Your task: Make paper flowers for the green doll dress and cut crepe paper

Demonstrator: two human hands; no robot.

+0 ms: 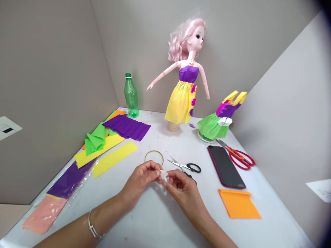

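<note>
Between my fingertips, low over the middle of the table, is a small white pleated paper piece (163, 175). My left hand (143, 177) pinches its left side. The fingers of my right hand (182, 186) are closed on its right side and lower edge. Just beyond my left hand lies a thin gold-coloured ring (154, 151), partly hidden by the fingers. Small black-handled scissors (190, 166) rest open behind my right hand, one handle partly covered by it.
A doll (190, 72) in purple and yellow stands at the back, near a green bottle (131, 96). To the right are a small dress (219, 117), red-handled scissors (240, 158), a phone (226, 167) and orange paper (239, 205). Purple crepe paper (128, 126) and yellow strips (115, 159) lie left.
</note>
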